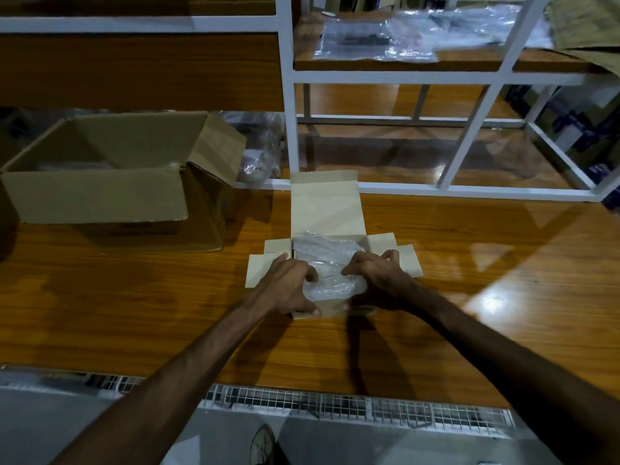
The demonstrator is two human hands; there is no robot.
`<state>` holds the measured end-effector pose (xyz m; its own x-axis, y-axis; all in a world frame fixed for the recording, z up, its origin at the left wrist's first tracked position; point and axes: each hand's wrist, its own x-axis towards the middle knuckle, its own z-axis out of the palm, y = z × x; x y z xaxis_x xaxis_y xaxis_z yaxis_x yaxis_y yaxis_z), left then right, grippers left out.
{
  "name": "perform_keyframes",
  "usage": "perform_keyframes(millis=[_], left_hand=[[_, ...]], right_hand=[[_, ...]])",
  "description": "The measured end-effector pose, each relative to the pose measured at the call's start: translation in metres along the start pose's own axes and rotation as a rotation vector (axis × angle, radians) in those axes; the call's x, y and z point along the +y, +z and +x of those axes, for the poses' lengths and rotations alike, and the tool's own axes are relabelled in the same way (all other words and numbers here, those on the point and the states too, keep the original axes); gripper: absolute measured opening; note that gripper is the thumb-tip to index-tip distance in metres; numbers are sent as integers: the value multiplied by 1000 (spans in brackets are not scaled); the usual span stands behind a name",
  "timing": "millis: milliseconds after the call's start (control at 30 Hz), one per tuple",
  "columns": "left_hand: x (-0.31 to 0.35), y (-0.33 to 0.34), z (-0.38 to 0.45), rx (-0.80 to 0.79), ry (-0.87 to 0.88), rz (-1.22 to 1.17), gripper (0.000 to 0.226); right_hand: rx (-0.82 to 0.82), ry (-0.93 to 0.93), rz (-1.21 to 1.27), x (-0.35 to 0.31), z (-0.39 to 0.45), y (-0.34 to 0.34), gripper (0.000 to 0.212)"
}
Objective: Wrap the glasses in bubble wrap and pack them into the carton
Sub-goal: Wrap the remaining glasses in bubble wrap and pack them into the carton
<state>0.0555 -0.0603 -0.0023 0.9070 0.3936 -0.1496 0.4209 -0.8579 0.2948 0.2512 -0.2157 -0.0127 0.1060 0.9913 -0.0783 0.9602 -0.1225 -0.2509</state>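
Bubble-wrapped bundle (330,268) sat in small open carton (323,209) at table (469,280) centre, near end protruding over carton's near edge. Left hand (290,285) and right hand (375,280), fingers curled, gripped bundle from either side, thumbs on carton's near wall. Large open cardboard box (100,182) stood far left; white shelf frame (469,75) behind

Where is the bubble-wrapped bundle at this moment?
In the head view, the bubble-wrapped bundle sits at centre in the small open carton on the wooden table, between the left hand and right hand.
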Motion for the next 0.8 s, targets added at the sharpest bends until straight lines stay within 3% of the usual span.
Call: perform_keyframes(millis=[200, 300, 333, 400, 433, 500, 600, 800], left_hand=[[3, -5, -5, -2, 19, 47, 81], [2, -12, -7, -8, 17, -88, 74], [-1, -15, -5, 32, 14, -163, 62], [-7, -21, 3, 201, 36, -175, 33], [-13, -23, 11, 294, 50, -115, 26], [-20, -24, 29, 374, 83, 1, 36], [-18, -24, 51, 311, 139, 192, 49], [-19, -21, 58, 263, 210, 417, 26]], right_hand=[[-3, -36, -24, 3, 0, 0, 73], [-85, 106, 122, 4, 5, -7, 86], [-46, 148, 174, 6, 9, -12, 80], [79, 196, 164, 9, 19, -22, 47], [122, 211, 112, 10, 24, -27, 37], [97, 233, -11, 7, 35, -31, 42], [1, 234, -124, 4, 44, -25, 54], [6, 237, -189, 0, 47, -21, 41]])
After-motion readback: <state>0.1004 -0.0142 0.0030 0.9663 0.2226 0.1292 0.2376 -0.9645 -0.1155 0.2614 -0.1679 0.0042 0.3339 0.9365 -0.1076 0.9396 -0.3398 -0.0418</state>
